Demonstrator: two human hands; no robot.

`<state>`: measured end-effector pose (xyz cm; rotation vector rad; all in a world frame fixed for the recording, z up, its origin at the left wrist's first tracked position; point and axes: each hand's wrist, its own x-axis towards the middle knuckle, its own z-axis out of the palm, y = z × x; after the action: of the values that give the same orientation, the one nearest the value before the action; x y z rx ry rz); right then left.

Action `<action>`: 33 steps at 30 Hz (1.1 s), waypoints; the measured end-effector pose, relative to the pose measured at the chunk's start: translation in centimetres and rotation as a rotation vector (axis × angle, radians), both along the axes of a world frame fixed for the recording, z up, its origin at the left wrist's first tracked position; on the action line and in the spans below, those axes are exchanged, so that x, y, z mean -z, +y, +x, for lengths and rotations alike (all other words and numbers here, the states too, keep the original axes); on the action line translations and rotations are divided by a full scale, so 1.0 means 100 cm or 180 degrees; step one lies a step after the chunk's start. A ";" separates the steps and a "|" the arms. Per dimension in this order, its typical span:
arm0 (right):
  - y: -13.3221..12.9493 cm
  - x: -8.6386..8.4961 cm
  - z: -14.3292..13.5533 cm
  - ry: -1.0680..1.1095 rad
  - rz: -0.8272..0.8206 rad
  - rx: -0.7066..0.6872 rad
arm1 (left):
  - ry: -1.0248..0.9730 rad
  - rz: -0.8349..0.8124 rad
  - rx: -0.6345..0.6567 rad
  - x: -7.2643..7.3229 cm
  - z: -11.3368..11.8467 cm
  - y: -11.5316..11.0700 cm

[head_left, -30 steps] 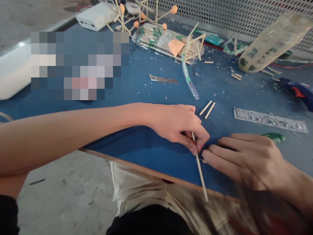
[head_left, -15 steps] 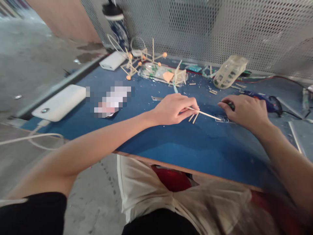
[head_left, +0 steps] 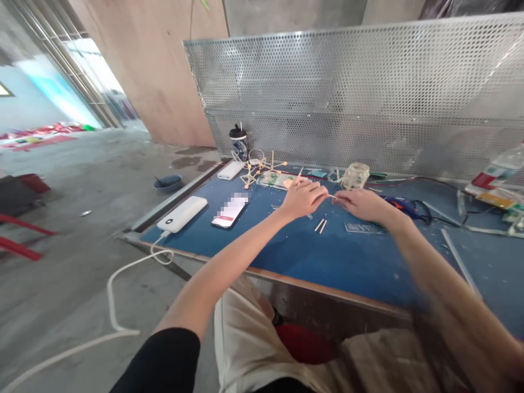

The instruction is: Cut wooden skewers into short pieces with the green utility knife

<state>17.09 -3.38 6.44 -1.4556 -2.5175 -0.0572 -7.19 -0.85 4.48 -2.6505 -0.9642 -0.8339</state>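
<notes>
Near the frame's centre, your left hand (head_left: 302, 197) and right hand (head_left: 360, 204) meet above the blue desk (head_left: 327, 262), both pinching a thin wooden stick (head_left: 331, 197) between them. Just below lie two short sticks (head_left: 320, 225). Farther left sit a phone (head_left: 229, 211) and power bank (head_left: 183, 213); a stick model (head_left: 262, 166) stands behind.
</notes>
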 end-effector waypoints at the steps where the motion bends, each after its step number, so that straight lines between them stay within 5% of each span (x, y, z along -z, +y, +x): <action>1: 0.005 0.000 -0.001 -0.0001 -0.0046 0.0022 | 0.0031 0.0013 -0.0058 -0.003 0.003 0.003; 5: 0.018 0.008 -0.005 0.0021 -0.0094 0.0269 | 0.0175 -0.0083 -0.0233 -0.004 0.013 0.012; 14: 0.023 0.043 -0.014 -0.0052 -0.0039 0.0571 | 0.0340 -0.0431 -0.0434 0.034 0.021 0.016; 33: 0.049 0.070 -0.013 0.0580 0.0080 0.0001 | 0.0493 -0.0805 -0.0255 0.041 0.023 0.032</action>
<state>15.81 1.47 -0.60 -1.3848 -2.3621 0.0418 -4.91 2.39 0.37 -2.8112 -1.1954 -0.5097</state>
